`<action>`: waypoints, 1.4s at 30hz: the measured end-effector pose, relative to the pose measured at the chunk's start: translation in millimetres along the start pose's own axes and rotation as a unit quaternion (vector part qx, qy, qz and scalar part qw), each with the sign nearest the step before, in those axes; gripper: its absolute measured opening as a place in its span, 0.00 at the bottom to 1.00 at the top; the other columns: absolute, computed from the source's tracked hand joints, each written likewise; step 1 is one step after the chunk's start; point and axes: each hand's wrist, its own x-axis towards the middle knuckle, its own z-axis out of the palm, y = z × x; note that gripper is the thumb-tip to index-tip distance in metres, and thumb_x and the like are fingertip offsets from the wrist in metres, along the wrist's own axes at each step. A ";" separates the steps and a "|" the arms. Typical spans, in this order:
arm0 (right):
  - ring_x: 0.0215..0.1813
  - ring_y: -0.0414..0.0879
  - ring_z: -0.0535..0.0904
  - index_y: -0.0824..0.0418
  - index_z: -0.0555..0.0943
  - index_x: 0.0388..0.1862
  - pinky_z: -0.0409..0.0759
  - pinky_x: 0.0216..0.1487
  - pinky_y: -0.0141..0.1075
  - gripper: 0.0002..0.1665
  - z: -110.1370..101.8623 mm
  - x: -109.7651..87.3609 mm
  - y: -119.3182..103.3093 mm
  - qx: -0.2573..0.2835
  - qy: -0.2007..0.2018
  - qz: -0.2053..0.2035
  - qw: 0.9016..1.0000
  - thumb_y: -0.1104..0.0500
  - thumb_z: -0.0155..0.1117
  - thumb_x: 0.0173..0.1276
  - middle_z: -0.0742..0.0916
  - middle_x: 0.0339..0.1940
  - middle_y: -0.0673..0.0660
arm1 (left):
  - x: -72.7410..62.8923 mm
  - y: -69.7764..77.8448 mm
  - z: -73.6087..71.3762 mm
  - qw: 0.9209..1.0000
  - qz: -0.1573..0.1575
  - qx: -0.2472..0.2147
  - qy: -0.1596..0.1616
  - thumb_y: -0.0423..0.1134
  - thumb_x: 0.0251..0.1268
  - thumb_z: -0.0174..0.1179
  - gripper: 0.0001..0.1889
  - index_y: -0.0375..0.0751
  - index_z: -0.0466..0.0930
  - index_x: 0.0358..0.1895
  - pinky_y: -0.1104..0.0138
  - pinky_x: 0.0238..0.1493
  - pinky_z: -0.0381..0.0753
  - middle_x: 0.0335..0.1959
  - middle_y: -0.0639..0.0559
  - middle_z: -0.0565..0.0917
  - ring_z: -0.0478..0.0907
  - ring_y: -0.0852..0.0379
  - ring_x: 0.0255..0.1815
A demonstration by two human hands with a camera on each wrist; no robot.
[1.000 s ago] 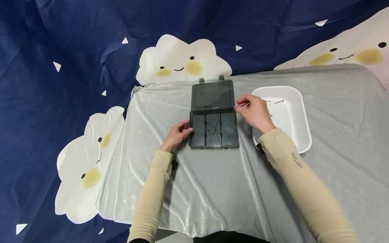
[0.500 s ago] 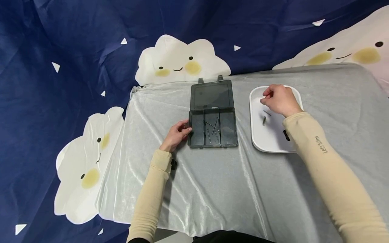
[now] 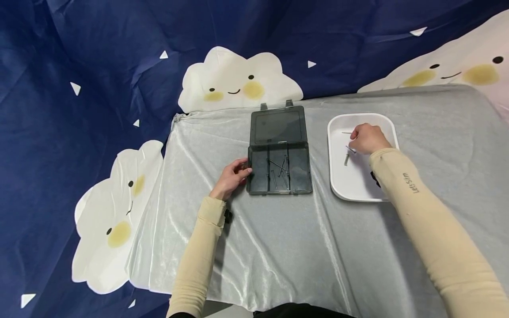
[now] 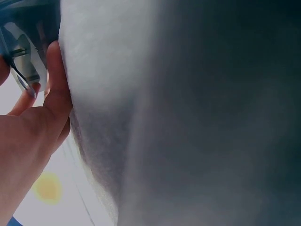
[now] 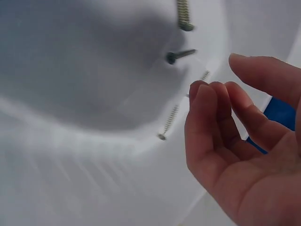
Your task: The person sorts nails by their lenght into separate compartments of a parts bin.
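Observation:
A smoky-grey plastic organizer box (image 3: 298,185) stands with its lid raised at the back. Several long screws (image 3: 274,179) lie in its middle compartment. My left hand (image 3: 230,177) grips the box's left wall, thumb at the rim and fingers along the outside. Over the white tray (image 3: 336,187) on the right, my right hand (image 3: 367,139) reaches down with bent, relaxed fingers. In the right wrist view a screw (image 5: 205,75) is partly hidden behind the fingertips; I see nothing held. Other screws (image 5: 170,120) lie loose on the tray floor, one (image 3: 347,159) towards the front.
Grey velvety cloth (image 3: 286,247) covers the table under box and tray. A dark blue backdrop with smiling clouds (image 3: 242,79) hangs behind and to the left. Cloth separates the box's right side from the tray's left rim.
My right hand has moved from beside the box, where it pinched a thin pale piece, rightward to the tray, then lowered among the screws. The left hand stays at the box.

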 end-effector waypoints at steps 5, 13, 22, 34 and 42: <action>0.41 0.65 0.72 0.69 0.76 0.33 0.71 0.44 0.51 0.09 9.7 2.4 6.7 -0.003 -0.005 -0.004 1.000 0.63 0.56 0.55 0.81 0.34 0.69 | -0.8 1.6 0.7 1.000 0.000 0.004 0.000 0.34 0.67 0.60 0.25 0.41 0.69 0.67 0.72 0.34 0.77 0.52 0.44 0.77 0.74 0.62 0.37; 0.41 0.66 0.73 0.70 0.77 0.34 0.72 0.45 0.55 0.10 20.8 5.4 8.7 -0.004 0.014 -0.006 1.000 0.65 0.56 0.54 0.81 0.35 0.71 | -0.6 1.4 -0.5 1.000 -0.001 -0.004 -0.001 0.33 0.67 0.60 0.25 0.40 0.70 0.67 0.72 0.33 0.77 0.52 0.44 0.77 0.74 0.62 0.37; 0.40 0.67 0.73 0.70 0.77 0.31 0.72 0.44 0.56 0.08 24.1 6.5 12.5 -0.023 0.010 -0.008 1.000 0.65 0.58 0.55 0.82 0.34 0.71 | 0.8 1.1 -0.1 1.000 -0.004 -0.011 0.000 0.33 0.67 0.60 0.25 0.40 0.70 0.67 0.72 0.33 0.78 0.51 0.45 0.77 0.75 0.63 0.37; 0.40 0.67 0.74 0.69 0.77 0.31 0.72 0.41 0.56 0.07 26.4 4.9 11.1 -0.023 0.021 -0.002 1.000 0.67 0.56 0.52 0.81 0.33 0.72 | 1.1 0.9 -0.1 1.000 -0.004 -0.015 0.003 0.32 0.66 0.60 0.25 0.40 0.70 0.67 0.72 0.33 0.78 0.52 0.44 0.77 0.75 0.64 0.37; 0.43 0.69 0.73 0.69 0.77 0.30 0.71 0.44 0.58 0.07 25.1 2.8 10.0 -0.026 0.014 -0.004 1.000 0.65 0.59 0.54 0.82 0.34 0.71 | 0.0 1.0 -1.0 1.000 -0.005 -0.011 0.003 0.33 0.67 0.60 0.25 0.40 0.70 0.67 0.71 0.34 0.78 0.51 0.45 0.77 0.75 0.63 0.38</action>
